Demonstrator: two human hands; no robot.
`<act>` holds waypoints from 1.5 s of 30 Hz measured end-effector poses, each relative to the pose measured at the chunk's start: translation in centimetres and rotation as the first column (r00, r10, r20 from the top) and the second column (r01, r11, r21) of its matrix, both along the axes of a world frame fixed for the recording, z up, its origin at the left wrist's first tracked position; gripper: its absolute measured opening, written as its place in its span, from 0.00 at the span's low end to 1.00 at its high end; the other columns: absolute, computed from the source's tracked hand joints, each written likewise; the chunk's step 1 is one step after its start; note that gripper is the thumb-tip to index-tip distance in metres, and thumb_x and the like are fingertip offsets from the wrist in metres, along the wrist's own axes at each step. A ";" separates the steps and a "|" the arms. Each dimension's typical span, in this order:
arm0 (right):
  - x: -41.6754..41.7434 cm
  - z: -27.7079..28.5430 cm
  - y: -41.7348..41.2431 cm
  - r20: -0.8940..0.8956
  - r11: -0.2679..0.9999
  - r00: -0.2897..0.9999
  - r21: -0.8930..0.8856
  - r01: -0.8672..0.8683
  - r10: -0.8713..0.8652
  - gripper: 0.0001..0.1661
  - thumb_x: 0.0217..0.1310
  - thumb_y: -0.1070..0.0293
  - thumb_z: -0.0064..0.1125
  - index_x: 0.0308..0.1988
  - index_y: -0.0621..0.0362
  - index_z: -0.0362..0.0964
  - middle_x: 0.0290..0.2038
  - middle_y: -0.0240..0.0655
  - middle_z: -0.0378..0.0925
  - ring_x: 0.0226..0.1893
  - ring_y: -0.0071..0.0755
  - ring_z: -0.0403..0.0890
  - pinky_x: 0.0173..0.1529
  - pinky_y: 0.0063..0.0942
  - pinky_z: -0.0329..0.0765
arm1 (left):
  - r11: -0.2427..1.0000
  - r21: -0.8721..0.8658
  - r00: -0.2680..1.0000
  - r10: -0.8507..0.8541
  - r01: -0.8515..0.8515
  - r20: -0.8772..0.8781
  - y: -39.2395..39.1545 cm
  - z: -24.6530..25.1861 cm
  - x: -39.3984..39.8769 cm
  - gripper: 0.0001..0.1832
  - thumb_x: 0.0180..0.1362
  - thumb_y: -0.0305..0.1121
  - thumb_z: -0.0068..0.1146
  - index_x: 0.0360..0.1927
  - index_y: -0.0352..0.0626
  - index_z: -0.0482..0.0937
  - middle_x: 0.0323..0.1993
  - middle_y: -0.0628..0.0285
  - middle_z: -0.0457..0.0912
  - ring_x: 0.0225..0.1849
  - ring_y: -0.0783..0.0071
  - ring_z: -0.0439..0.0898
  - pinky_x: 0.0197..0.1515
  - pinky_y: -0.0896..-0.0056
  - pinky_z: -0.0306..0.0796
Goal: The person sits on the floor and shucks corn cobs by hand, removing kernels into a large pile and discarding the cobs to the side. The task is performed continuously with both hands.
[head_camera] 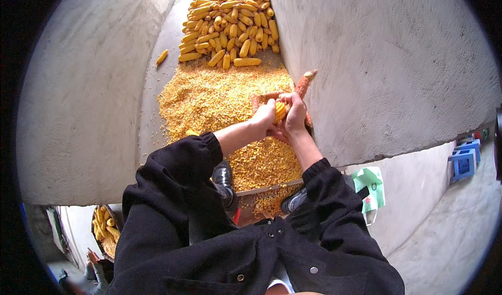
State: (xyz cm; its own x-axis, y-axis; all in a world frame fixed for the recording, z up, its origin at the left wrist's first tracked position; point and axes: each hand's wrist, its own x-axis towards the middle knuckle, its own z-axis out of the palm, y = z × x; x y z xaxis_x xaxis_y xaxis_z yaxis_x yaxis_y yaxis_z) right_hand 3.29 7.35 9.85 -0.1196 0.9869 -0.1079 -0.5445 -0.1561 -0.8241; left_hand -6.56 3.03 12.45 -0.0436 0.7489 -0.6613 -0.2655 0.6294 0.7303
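Observation:
My left hand grips a yellow ear of corn, with the thumb along its side. Close against it, my right hand is closed around a reddish corn cob whose pale tip points up and to the right. The two hands are together above a broad layer of loose corn kernels. Under and behind the hands lie more bare reddish cobs, partly hidden. Some of the fingers are hidden behind the corn and the hands.
Beyond the kernels rises a pile of corn ears between concrete walls. One ear lies apart at the left. A green bag and blue plastic stools are at the right. Another person's hands are by a corn basket at lower left.

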 end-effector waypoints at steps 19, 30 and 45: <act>1.6 0.1 1.2 -0.110 0.978 0.988 -0.167 -0.127 0.109 0.12 0.59 0.59 0.52 0.30 0.54 0.74 0.24 0.29 0.72 0.29 0.24 0.74 0.31 0.26 0.73 | 0.982 0.177 0.997 -0.073 0.070 0.014 1.6 -0.8 -1.0 0.25 0.71 0.56 0.38 0.54 0.47 0.74 0.35 0.59 0.82 0.20 0.76 0.77 0.18 0.72 0.74; 3.1 -1.4 3.4 0.040 0.952 0.975 -0.212 0.222 -0.218 0.12 0.56 0.63 0.52 0.24 0.58 0.68 0.21 0.33 0.72 0.24 0.30 0.76 0.33 0.29 0.75 | 0.894 0.351 0.782 0.001 0.278 -0.623 2.0 -3.2 2.9 0.28 0.71 0.49 0.39 0.44 0.31 0.81 0.37 0.42 0.83 0.40 0.50 0.82 0.42 0.55 0.74; 1.5 1.0 2.2 0.145 0.948 0.948 -0.105 0.300 -0.283 0.17 0.57 0.61 0.50 0.21 0.60 0.68 0.20 0.35 0.73 0.22 0.32 0.77 0.32 0.30 0.74 | 0.930 0.346 0.951 -0.007 0.119 -0.309 2.2 -2.6 2.2 0.26 0.73 0.47 0.32 0.49 0.34 0.75 0.28 0.54 0.80 0.16 0.65 0.78 0.16 0.54 0.73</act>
State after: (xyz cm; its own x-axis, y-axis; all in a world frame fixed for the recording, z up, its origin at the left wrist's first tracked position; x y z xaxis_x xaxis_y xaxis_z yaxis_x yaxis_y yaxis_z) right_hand 4.74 9.55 10.90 0.1941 0.9542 -0.2276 -0.4741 -0.1119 -0.8733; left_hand -4.32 5.27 9.83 -0.1404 0.9393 -0.3130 0.0306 0.3201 0.9469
